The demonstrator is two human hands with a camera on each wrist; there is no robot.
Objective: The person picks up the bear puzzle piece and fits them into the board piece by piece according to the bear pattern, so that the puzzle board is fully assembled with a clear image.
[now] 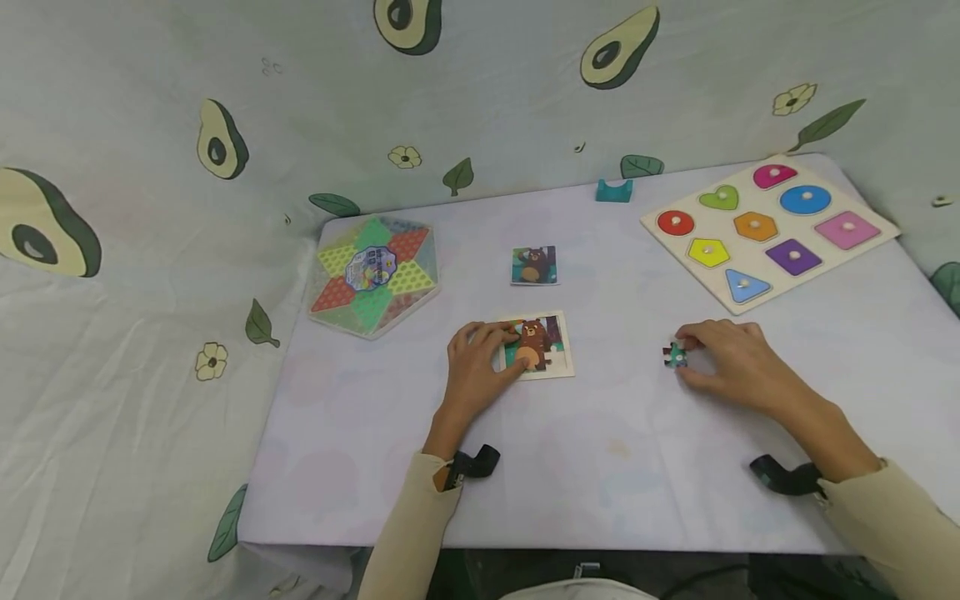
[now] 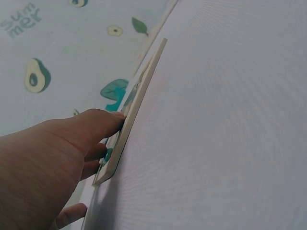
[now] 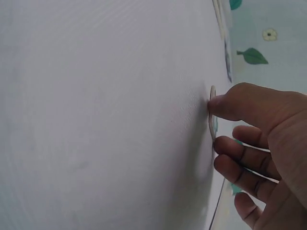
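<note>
A small jigsaw board [image 1: 568, 350] with a pale frame and a brown bear picture [image 1: 533, 338] lies in front of me; a pale gap shows at its lower right. My left hand [image 1: 474, 358] rests on the board's left part, thumb [image 2: 108, 122] and fingers lightly bent against its face. Off to the right, my right hand [image 1: 731, 357] pinches a teal and dark puzzle piece [image 1: 673, 356] between thumb and fingers. From the right wrist, that piece [image 3: 212, 115] appears edge-on, close over the white tabletop.
Behind the board lies a small bear picture card [image 1: 534, 265]. A hexagonal star-patterned game box [image 1: 372, 277] is at left. A knobbed shape board [image 1: 768, 229] fills the back right, with a teal stand-like object [image 1: 614, 191] near the back edge.
</note>
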